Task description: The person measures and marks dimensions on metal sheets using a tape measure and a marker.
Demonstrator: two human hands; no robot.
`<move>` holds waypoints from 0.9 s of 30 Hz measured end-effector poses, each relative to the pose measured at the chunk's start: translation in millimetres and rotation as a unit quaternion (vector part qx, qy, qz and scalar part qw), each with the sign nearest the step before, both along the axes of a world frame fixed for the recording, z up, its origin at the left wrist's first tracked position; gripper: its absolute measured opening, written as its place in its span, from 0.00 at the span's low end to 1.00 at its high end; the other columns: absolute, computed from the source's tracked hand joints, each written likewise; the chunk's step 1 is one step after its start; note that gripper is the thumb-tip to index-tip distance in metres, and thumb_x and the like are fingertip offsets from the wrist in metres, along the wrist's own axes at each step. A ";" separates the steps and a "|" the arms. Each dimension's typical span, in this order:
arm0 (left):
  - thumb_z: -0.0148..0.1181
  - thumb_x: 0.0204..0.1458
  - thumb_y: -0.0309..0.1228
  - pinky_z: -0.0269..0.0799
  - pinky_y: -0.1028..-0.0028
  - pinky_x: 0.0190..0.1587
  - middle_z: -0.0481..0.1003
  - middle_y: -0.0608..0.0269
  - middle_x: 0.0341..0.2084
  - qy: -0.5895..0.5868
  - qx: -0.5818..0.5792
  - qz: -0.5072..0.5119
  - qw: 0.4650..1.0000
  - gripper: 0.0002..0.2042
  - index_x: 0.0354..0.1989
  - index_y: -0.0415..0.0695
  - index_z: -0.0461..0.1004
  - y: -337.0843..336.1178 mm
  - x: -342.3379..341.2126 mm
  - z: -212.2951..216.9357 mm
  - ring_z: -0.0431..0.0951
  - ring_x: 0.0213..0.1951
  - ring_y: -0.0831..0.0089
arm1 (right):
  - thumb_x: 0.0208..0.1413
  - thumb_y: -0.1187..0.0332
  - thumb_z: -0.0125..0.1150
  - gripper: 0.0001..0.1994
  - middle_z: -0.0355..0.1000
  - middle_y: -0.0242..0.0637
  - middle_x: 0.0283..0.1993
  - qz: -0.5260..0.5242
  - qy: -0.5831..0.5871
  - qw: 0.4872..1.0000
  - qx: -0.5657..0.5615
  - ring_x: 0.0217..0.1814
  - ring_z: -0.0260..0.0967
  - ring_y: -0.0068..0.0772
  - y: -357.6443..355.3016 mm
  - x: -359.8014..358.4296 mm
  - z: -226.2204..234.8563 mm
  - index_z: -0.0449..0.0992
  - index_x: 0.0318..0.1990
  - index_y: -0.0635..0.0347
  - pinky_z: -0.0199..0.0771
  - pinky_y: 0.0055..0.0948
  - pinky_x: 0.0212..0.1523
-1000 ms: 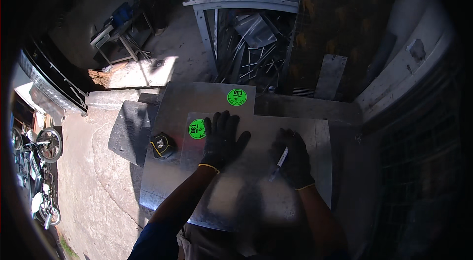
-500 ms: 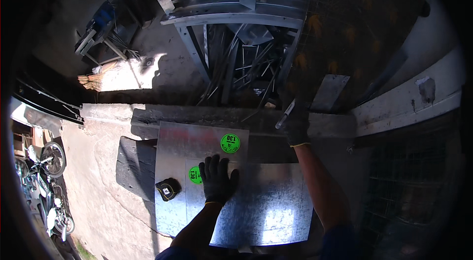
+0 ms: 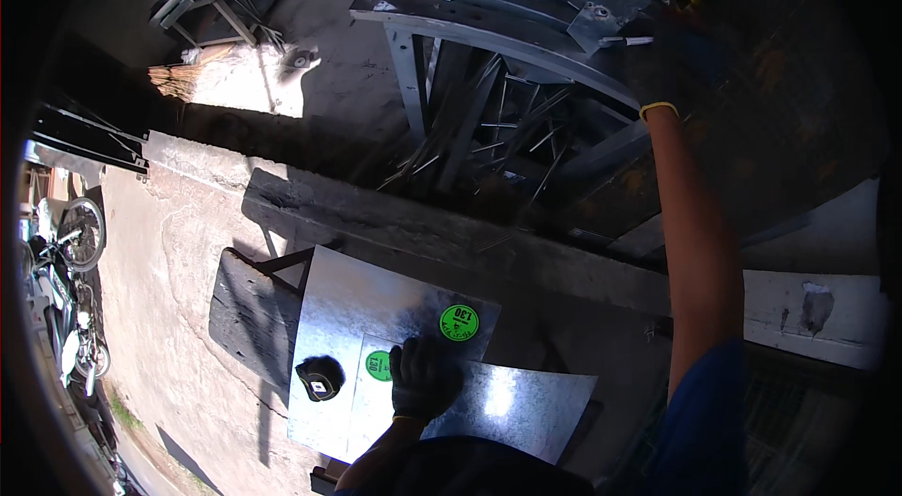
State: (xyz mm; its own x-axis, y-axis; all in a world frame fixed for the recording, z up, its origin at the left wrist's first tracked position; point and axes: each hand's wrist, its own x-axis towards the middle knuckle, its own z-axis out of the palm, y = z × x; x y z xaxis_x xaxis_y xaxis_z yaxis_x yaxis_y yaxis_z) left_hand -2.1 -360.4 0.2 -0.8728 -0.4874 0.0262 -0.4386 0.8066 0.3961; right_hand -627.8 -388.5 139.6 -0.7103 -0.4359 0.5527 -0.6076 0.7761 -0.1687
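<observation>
My left hand (image 3: 423,381), in a dark glove with a yellow cuff, lies on the grey sheet metal (image 3: 376,287) with its fingers stretched out. Its fingertips are beside a round green sticker (image 3: 378,365); a second green sticker (image 3: 458,322) is on the sheet farther right. A black tape measure (image 3: 320,378) rests on the sheet to the left of that hand. My right hand (image 3: 660,73), gloved and mostly lost in shadow, reaches far out to the upper right by the metal workbench. A slim white pen (image 3: 626,41) sticks out leftward from its closed fingers.
The metal workbench (image 3: 507,31) stands ahead, with loose metal bars (image 3: 507,120) under it. A concrete ledge (image 3: 404,224) crosses in front. A dark board (image 3: 254,313) lies left of the sheet; a motorbike (image 3: 70,299) is at far left.
My right hand has moved forward and up with the pen, from over the ledge to the workbench. The view has turned and shifted; my left hand stays on the sheet.
</observation>
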 end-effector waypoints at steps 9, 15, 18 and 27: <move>0.70 0.49 0.53 0.60 0.38 0.64 0.66 0.49 0.62 0.016 -0.004 0.009 1.000 0.36 0.63 0.47 0.67 1.2 1.2 -7.1 0.65 0.65 0.44 | 0.51 0.68 0.67 0.21 0.77 0.40 0.56 -0.001 0.064 0.997 0.045 0.60 0.75 0.44 -22.0 -106.5 -70.9 0.75 0.54 0.57 0.71 0.37 0.65; 0.70 0.49 0.54 0.59 0.37 0.64 0.65 0.51 0.63 0.023 -0.020 0.003 1.000 0.36 0.62 0.49 0.68 0.9 3.0 -7.8 0.63 0.66 0.44 | 0.45 0.67 0.72 0.19 0.79 0.40 0.51 0.009 0.024 0.997 -0.068 0.57 0.77 0.43 -24.2 -76.5 -41.0 0.79 0.48 0.54 0.76 0.38 0.59; 0.70 0.49 0.54 0.59 0.38 0.65 0.65 0.51 0.63 0.017 -0.025 -0.001 1.000 0.35 0.62 0.49 0.68 1.9 2.5 -7.2 0.63 0.66 0.44 | 0.47 0.61 0.73 0.19 0.81 0.44 0.51 -0.005 -0.135 0.985 -0.111 0.56 0.79 0.44 -16.4 -51.7 -3.8 0.83 0.47 0.55 0.77 0.39 0.58; 0.71 0.49 0.52 0.55 0.35 0.66 0.64 0.48 0.64 0.016 -0.026 -0.011 0.999 0.37 0.64 0.47 0.65 1.4 2.3 -7.6 0.63 0.66 0.41 | 0.57 0.39 0.61 0.31 0.78 0.41 0.61 -0.088 -0.188 0.961 0.183 0.63 0.75 0.46 -3.2 -2.2 49.2 0.79 0.60 0.51 0.73 0.42 0.63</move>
